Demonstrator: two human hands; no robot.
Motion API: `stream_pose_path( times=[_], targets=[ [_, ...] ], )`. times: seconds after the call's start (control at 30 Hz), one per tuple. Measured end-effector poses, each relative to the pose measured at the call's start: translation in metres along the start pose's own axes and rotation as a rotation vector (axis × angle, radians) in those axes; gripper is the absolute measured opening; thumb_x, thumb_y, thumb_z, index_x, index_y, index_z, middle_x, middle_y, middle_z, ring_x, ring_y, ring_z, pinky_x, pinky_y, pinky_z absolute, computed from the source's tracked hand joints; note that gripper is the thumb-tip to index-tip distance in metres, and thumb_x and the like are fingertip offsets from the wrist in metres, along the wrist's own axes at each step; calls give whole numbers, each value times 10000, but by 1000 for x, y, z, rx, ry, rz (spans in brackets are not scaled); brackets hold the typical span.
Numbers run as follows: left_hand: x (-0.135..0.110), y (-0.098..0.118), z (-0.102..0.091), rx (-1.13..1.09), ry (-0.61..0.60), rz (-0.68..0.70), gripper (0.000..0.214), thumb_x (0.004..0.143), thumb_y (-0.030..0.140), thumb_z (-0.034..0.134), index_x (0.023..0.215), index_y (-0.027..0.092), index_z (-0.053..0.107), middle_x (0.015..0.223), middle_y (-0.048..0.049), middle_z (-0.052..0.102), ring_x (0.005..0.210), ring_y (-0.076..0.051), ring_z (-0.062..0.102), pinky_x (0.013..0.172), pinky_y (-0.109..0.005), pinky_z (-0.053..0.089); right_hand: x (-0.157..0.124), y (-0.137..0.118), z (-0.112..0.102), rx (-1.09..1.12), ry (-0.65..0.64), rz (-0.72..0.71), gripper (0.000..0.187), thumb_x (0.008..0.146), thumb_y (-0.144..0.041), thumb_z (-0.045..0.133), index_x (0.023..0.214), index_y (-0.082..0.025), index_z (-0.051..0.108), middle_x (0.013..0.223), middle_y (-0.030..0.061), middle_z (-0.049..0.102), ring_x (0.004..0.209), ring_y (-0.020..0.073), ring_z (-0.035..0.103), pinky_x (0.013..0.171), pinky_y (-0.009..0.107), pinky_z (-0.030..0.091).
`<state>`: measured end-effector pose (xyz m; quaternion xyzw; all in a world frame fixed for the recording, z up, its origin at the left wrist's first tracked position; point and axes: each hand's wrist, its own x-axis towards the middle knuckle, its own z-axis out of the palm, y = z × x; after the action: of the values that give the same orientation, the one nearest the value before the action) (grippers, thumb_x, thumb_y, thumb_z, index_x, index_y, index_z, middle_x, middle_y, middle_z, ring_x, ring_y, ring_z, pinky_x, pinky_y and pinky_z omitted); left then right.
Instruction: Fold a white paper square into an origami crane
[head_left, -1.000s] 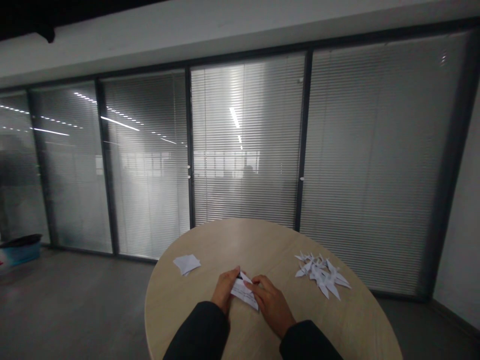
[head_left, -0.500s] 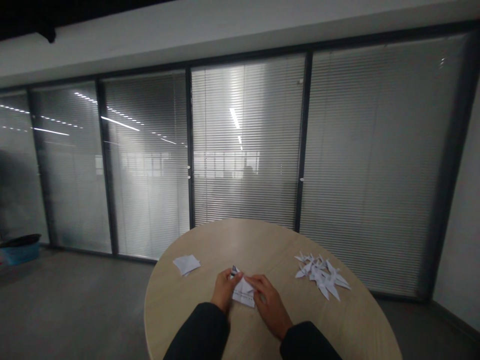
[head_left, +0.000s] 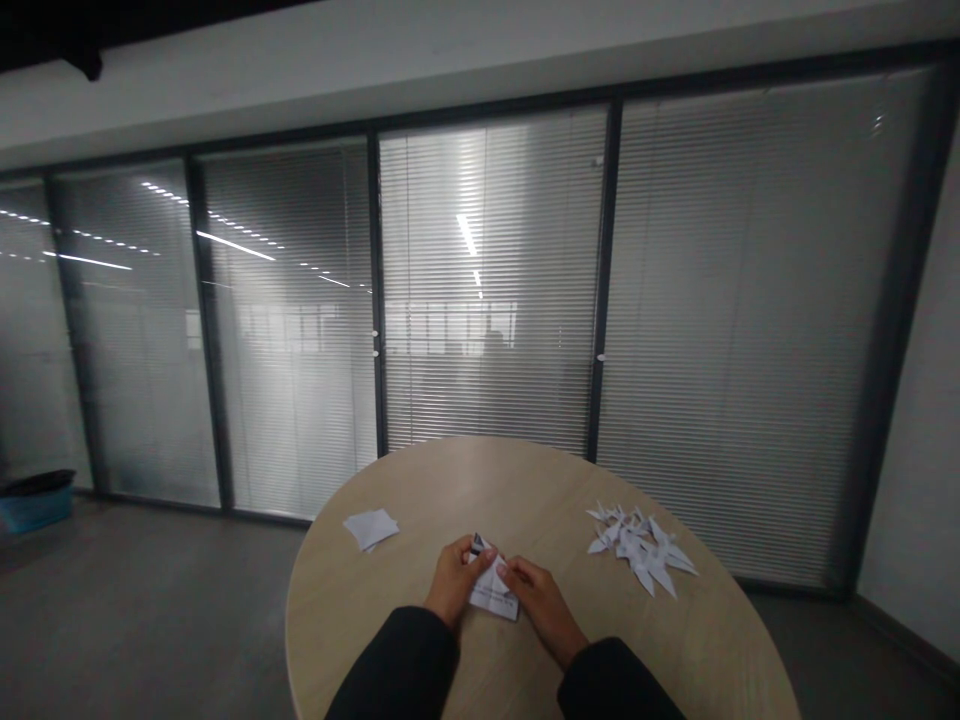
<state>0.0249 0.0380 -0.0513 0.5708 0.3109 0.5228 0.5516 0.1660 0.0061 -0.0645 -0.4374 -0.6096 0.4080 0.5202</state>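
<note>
A partly folded sheet of paper point(head_left: 493, 601), white with printed lines and a dark patch near its top corner, is between my hands over the near middle of the table. My left hand point(head_left: 453, 580) grips its left side, thumb lying on top. On the opposite side my right hand point(head_left: 541, 598) pinches the paper's right edge between thumb and fingers. Parts of the sheet are hidden under the fingers. Off to the right lies a pile of folded white paper cranes point(head_left: 641, 548). Some flat white paper pieces point(head_left: 371, 529) are stacked on the left.
The round wooden table point(head_left: 480, 470) has its curved edge close on both sides. Behind it runs a glass partition with blinds point(head_left: 491, 380). A blue bin with a black liner point(head_left: 36, 510) stands on the floor at far left.
My right hand has shifted from reaching over the paper's upper fold to pinching its right edge. The paper has moved slightly right and tilted.
</note>
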Motion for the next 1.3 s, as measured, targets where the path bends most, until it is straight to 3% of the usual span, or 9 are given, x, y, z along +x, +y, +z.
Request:
stream_pose_path(
  times=[0.23, 0.5, 0.83, 1.3],
  targets=[
    [4, -8, -1, -2, 15, -9, 433, 541, 517, 761, 702, 132, 646, 577, -15, 625, 478, -118, 521, 468, -216, 362, 1, 6, -3, 1, 2, 0, 440, 688, -607, 602, 658, -169, 567, 587, -13, 577, 556, 150, 528, 517, 245, 385],
    [7, -12, -3, 43, 86, -29, 487, 487, 581, 756, 559, 139, 565, 402, 71, 402, 374, -65, 348, 399, -207, 215, 2, 11, -5, -85, 16, -14, 434, 707, -595, 581, 684, -163, 594, 589, -15, 578, 557, 143, 522, 510, 236, 376],
    [0, -2, 3, -41, 86, -63, 463, 474, 541, 782, 555, 134, 576, 440, 28, 512, 392, -84, 424, 410, -210, 262, 0, 6, -5, -92, 16, -6, 417, 704, -577, 586, 686, -160, 601, 608, 4, 602, 580, 162, 545, 533, 254, 397],
    [2, -6, 3, -47, 85, -71, 430, 478, 511, 788, 553, 130, 604, 430, 30, 520, 382, -88, 436, 405, -213, 283, 3, 13, -5, -75, 26, -26, 409, 718, -567, 602, 697, -158, 610, 607, -9, 597, 580, 151, 542, 532, 242, 393]
  ],
)
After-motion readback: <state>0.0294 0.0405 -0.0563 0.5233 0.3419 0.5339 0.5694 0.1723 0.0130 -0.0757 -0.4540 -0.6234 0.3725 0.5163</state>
